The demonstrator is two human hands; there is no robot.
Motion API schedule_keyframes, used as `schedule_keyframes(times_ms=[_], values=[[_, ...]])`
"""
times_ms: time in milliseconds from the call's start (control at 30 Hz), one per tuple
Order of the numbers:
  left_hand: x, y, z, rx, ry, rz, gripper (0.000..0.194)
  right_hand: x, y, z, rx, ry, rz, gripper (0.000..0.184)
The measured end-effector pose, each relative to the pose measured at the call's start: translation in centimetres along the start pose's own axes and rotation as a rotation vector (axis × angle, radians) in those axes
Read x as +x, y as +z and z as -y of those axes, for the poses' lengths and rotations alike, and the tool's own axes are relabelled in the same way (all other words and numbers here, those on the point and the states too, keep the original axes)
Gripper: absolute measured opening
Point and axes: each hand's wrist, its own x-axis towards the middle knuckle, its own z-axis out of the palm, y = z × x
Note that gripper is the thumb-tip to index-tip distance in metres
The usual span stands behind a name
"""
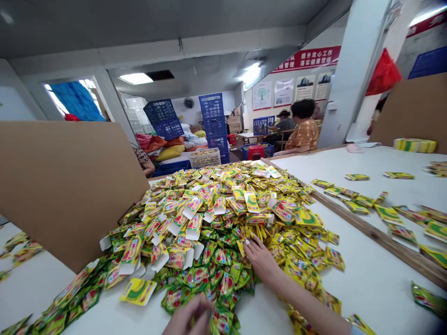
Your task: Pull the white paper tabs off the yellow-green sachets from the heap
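My right hand reaches into the middle of a big heap. Its fingers are stretched out and slightly apart over yellow sachets, with the fingertips touching them; I see nothing clearly gripped. Low at the front edge, my left hand is bent and smeared by motion beside green sachets. Whether it holds anything is hidden. Small yellow-and-white cartons, several with open white flaps, cover the heap behind. One flat yellow carton lies apart on the white table at front left.
A brown cardboard sheet stands at the left. On the right a wooden strip divides the white table, with scattered cartons beyond it. Stacked blue crates, a red stool and seated people are in the background.
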Motion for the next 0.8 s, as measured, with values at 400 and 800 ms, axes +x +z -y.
schedule_keyframes(times_ms=[400, 800], values=[[10.3, 5.0, 1.9, -0.202, 0.145, -0.113, 0.039, -6.5, -5.9, 5.0, 0.852, 0.402, -0.139, 0.035], [3.3, 7.1, 2.2, -0.838, -0.088, -0.221, 0.05, -5.4, -4.2, 10.2, 1.004, 0.364, -0.051, 0.024]])
